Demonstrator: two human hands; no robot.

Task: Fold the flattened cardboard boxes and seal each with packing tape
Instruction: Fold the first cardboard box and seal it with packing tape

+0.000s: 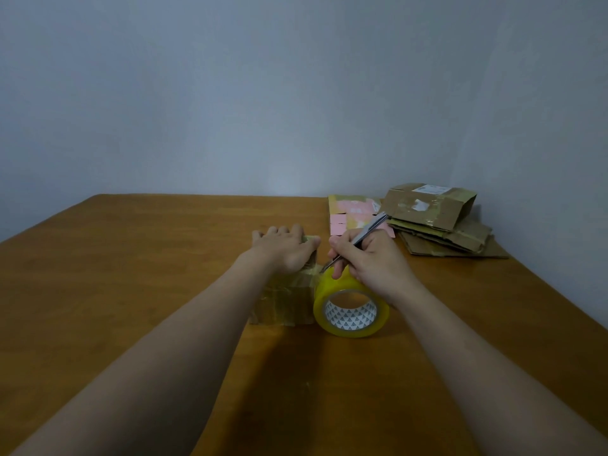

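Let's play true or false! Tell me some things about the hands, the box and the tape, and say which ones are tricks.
1. The left hand rests on top of the small box. True.
2. The right hand holds scissors. False: it holds a thin metal cutter, like a pen.
3. The tape roll lies flat. False: it stands on its edge, right beside the box.
4. The flattened cardboard boxes are piled at the far right of the table. True.
5. The tape roll is blue. False: it is yellow.
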